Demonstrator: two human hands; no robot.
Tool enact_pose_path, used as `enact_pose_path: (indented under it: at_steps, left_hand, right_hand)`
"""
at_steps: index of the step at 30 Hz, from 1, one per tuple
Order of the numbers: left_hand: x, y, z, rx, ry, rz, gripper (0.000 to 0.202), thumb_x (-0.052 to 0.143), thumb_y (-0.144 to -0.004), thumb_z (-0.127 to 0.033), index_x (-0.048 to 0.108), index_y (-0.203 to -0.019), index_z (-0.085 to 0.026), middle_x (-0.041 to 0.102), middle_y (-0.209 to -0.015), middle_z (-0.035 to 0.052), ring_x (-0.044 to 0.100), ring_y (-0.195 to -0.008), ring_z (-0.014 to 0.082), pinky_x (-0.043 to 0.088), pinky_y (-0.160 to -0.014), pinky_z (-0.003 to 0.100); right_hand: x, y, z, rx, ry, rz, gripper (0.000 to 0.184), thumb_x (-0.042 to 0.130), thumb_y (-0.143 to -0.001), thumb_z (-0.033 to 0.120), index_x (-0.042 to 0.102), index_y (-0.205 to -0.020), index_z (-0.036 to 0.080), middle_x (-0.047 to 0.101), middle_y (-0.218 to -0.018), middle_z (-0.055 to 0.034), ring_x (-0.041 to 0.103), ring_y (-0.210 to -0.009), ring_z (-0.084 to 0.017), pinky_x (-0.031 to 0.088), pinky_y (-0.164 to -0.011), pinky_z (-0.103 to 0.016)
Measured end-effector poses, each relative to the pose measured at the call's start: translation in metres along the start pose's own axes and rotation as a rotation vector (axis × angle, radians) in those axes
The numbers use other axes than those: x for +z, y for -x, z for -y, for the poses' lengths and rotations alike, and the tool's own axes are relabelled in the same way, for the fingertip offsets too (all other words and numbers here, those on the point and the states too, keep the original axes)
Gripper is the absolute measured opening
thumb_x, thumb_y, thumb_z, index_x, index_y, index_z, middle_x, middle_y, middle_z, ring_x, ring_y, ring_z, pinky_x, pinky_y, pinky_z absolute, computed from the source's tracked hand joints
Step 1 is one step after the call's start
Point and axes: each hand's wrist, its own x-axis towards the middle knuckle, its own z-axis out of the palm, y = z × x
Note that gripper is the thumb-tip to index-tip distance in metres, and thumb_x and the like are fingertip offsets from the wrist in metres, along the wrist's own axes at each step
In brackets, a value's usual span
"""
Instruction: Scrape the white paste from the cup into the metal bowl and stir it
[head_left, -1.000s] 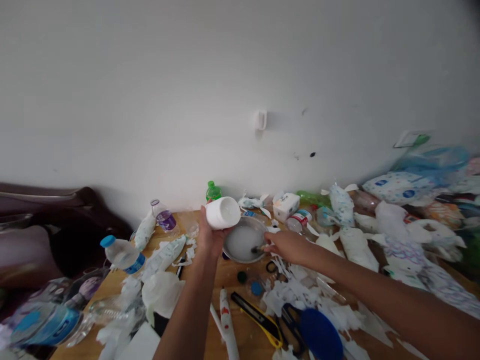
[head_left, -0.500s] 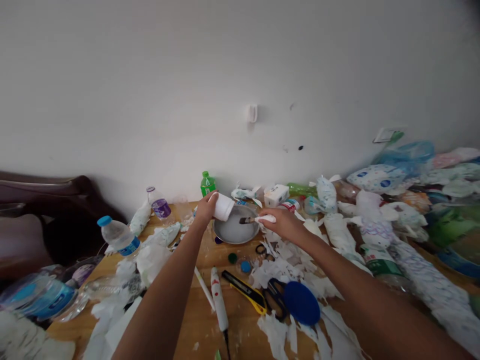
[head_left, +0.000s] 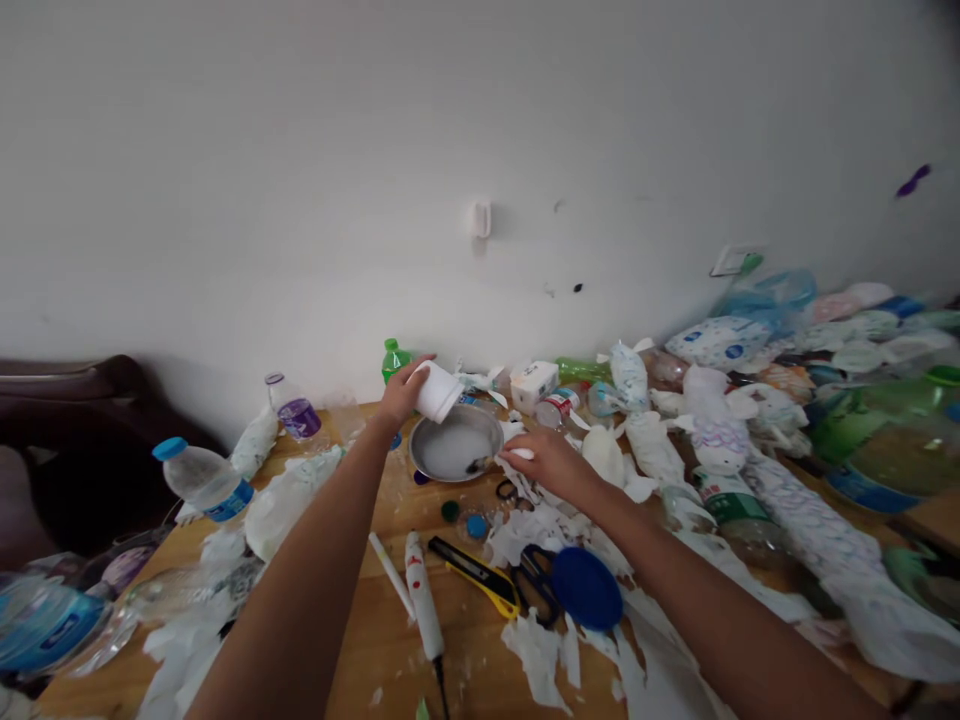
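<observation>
Tilted in my left hand [head_left: 403,391] is a white tub [head_left: 438,391], its mouth leaning over the left rim of a round metal pan [head_left: 418,464]. Whitish liquid [head_left: 459,443] covers the pan's bottom. My right hand [head_left: 545,457] is closed around the white handle of a paintbrush [head_left: 523,454]. The dark bristles [head_left: 477,465] dip into the pan near its right front edge. Whether anything flows from the tub cannot be made out.
Before the pan lie a glue gun [head_left: 424,598], a yellow utility knife [head_left: 476,576], scissors [head_left: 537,580] and a blue disc [head_left: 586,588]. Torn white paper [head_left: 538,650] litters the table. Plastic bottles [head_left: 298,417] and wrapped bottle figures [head_left: 716,440] crowd both sides; a wall stands behind.
The brush has moved from the pan's middle to its right front edge, and my right hand has come lower. The tub stays tilted. My view has turned slightly right.
</observation>
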Motion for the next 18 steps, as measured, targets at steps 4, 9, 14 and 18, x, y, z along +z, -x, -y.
enact_pose_path:
  at_steps: [4,9,14,18]
  left_hand:
    - [0.003,-0.002,-0.002,0.052,-0.028,0.048,0.056,0.056,-0.086,-0.050,0.070,-0.128,-0.016,0.068,-0.122,0.0116,0.059,-0.102,0.0282,0.048,-0.093,0.041]
    - [0.006,0.003,-0.002,0.057,-0.041,0.066,0.058,0.055,-0.086,-0.052,0.071,-0.127,-0.014,0.069,-0.117,0.0124,0.059,-0.096,0.0278,0.049,-0.086,0.040]
    - [0.005,0.004,0.004,0.034,-0.047,0.081,0.063,0.052,-0.085,-0.053,0.068,-0.131,-0.012,0.069,-0.115,0.0130,0.059,-0.090,0.0260,0.051,-0.081,0.039]
    - [0.006,0.003,0.007,0.019,-0.081,0.084,0.064,0.051,-0.085,-0.053,0.068,-0.131,-0.012,0.069,-0.114,0.0129,0.061,-0.092,0.0266,0.052,-0.083,0.039]
  right_hand:
    - [0.005,0.004,-0.002,0.050,0.115,-0.060,0.028,0.055,-0.100,0.036,0.077,-0.091,0.022,0.078,-0.089,-0.0077,0.071,-0.083,-0.023,0.048,-0.074,-0.031]
    - [0.003,0.012,-0.007,0.081,0.124,-0.088,0.026,0.056,-0.098,0.034,0.078,-0.091,0.022,0.078,-0.087,-0.0077,0.072,-0.081,-0.024,0.048,-0.072,-0.031]
    - [0.002,0.014,-0.009,0.062,0.095,-0.151,0.025,0.059,-0.096,0.036,0.080,-0.090,0.023,0.078,-0.087,-0.0081,0.071,-0.078,-0.024,0.050,-0.073,-0.032]
    - [0.004,0.009,-0.007,0.059,0.088,-0.107,0.023,0.061,-0.096,0.034,0.080,-0.090,0.024,0.078,-0.085,-0.0071,0.071,-0.078,-0.023,0.050,-0.073,-0.031]
